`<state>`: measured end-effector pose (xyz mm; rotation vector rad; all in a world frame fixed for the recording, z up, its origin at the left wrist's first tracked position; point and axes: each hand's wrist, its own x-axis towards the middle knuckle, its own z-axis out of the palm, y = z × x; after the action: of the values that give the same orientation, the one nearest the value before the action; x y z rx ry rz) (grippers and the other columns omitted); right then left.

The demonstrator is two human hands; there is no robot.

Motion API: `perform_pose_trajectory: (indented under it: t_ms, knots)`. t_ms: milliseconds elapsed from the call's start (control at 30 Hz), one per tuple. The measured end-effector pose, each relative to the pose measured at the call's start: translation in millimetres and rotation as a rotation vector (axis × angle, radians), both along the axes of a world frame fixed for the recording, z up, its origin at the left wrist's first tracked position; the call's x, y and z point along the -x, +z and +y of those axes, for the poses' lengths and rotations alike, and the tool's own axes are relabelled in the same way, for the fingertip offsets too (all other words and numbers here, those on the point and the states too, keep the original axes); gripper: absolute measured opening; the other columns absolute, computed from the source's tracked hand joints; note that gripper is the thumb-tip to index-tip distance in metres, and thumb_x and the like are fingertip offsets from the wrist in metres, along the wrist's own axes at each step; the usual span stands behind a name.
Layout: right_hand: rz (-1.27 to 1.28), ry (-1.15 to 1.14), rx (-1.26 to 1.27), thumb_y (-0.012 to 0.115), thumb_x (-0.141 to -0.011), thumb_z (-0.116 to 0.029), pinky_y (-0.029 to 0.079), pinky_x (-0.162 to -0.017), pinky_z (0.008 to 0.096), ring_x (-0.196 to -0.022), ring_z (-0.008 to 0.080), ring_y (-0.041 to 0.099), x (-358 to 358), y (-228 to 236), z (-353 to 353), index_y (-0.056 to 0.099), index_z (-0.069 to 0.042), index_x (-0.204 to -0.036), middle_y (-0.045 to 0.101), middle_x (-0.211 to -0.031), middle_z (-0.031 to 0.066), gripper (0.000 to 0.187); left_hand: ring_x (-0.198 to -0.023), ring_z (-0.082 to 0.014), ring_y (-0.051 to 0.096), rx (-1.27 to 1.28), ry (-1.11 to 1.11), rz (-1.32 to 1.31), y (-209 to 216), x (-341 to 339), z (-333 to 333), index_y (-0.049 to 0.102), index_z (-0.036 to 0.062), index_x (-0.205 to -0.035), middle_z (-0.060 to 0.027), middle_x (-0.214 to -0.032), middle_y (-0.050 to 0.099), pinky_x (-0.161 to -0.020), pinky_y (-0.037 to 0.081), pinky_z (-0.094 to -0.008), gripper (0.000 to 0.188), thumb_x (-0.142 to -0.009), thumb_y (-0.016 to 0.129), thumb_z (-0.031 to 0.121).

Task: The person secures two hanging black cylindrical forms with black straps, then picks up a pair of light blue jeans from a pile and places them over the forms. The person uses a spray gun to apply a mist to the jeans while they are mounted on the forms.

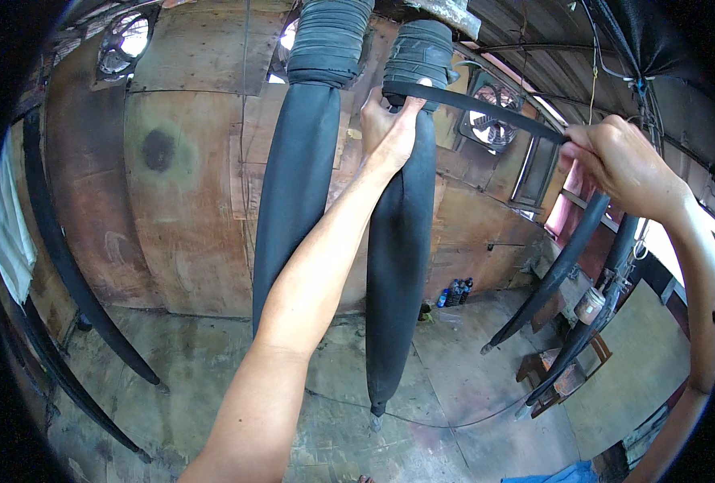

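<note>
Several bottles (455, 293) stand beyond the taut strap (494, 111).

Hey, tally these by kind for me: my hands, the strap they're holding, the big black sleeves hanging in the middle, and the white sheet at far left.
Left hand and right hand: 2
Strap: 1
Left sleeve and right sleeve: 2
White sheet: 1
Total: 6

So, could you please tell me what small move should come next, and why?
I'd suggest the right hand bring the black strip around the banded collar: the left hand holds it there, and the length between the hands stretches straight, unwound.
</note>
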<state>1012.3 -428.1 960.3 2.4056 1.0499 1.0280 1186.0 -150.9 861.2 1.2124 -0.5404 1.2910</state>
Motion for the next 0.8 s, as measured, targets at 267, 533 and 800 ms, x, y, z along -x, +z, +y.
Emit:
perform_pose_trajectory:
  t_ms: [267,533,800]
  knots:
    - [-0.266,0.053,-0.006,0.059,-0.092,-0.019,0.049,-0.070,0.0507,-0.081,0.0425,0.061,-78,7,-31,0.065,-0.005,-0.082,0.064,-0.078,0.0216,0.018,-0.083,-0.0136,0.064,0.003,-0.346,0.082,-1,15,-3,0.059,-0.0060,-0.113,-0.0088,-0.096,0.069,-0.073,0.051,-0.0280,0.057,-0.088,0.074,0.043]
    - [-0.197,0.195,-0.039,0.056,-0.096,-0.023,0.051,-0.070,0.0487,-0.082,0.0393,0.066,-212,-10,23,0.068,-0.006,-0.087,0.068,-0.083,0.0206,0.022,-0.078,-0.0150,0.068,-0.112,-0.637,0.309,-5,39,1,0.060,0.0008,-0.116,-0.0121,-0.094,0.070,-0.066,0.057,-0.0285,0.065,-0.096,0.049,0.062]
    - [-0.100,0.634,-0.117,0.065,-0.082,-0.016,0.054,-0.077,0.0479,-0.088,0.0365,0.068,-267,-42,148,0.071,-0.009,-0.088,0.071,-0.091,0.0164,0.011,-0.085,-0.0187,0.069,-0.119,-0.885,0.374,-6,63,11,0.057,-0.0021,-0.121,-0.0176,-0.103,0.068,-0.077,0.060,-0.0309,0.080,-0.088,0.053,0.071]
